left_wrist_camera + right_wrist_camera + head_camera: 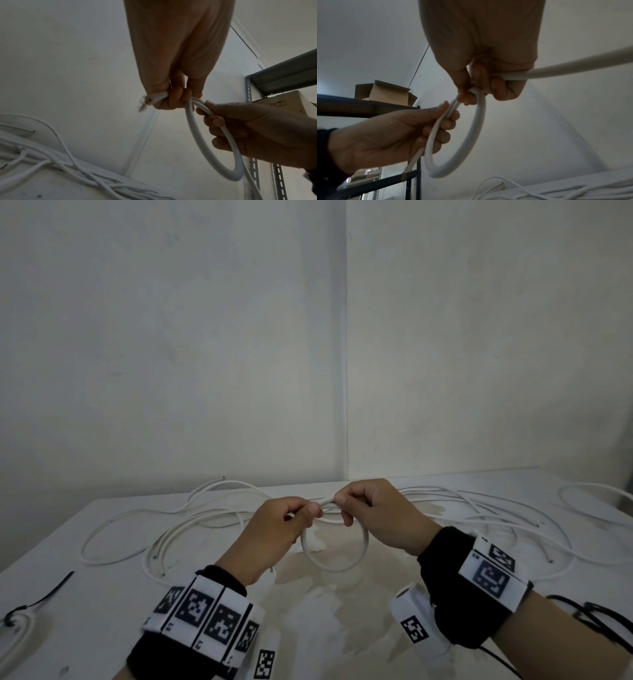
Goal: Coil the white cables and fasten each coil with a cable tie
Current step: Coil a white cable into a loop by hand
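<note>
A thick white cable is bent into one loop that hangs above the white table. My left hand pinches the top of the loop where the strands cross, with the frayed cable end sticking out of its fist. My right hand grips the same cable just to the right, touching the left hand. In the right wrist view the loop hangs below my right hand, and the cable's free length runs off to the right.
Several loose white cables sprawl across the back of the table. A coiled cable fastened with a black tie lies at the front left. Spare black cable ties lie at the front right. A wall stands behind; a metal shelf holds cardboard boxes.
</note>
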